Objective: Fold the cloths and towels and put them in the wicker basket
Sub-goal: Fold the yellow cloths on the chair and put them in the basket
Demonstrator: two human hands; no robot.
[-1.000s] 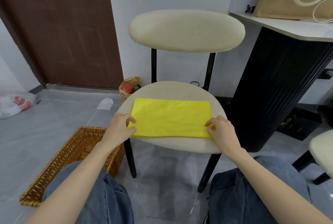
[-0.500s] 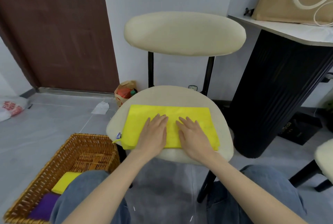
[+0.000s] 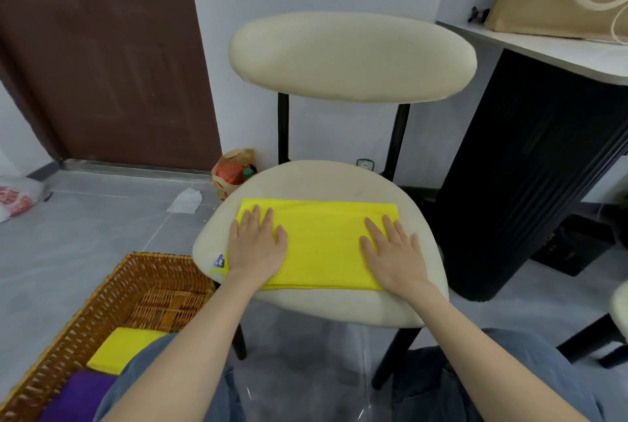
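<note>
"Cloth (image 3: 323,245): where is it, and how near the edges?"

"Folded, flat on the seat (image 3: 323,180). Its near edge runs close to the seat's front rim. The near left corner, with its tag (image 3: 220,260), reaches the left rim. Bare seat shows behind it."

"Hands?"

"Both lie flat with straight fingers, pressing and gripping nothing. Left hand (image 3: 256,245) is on the left end, right hand (image 3: 394,251) on the right end, with bare cloth between."

"Changed in the last half second?"

"Then they lay side by side at the middle; now they are well apart. The cloth has not shifted."

"Around it?"

"Basket (image 3: 136,262) stands on the grey tiled floor (image 3: 85,218), just left of the chair and below the seat. A second yellow cloth (image 3: 122,350) and a purple cloth (image 3: 81,394) lie in it, partly hidden by a knee (image 3: 163,364). Brown door (image 3: 102,65) behind on the left, table (image 3: 577,58) on the right."
</note>
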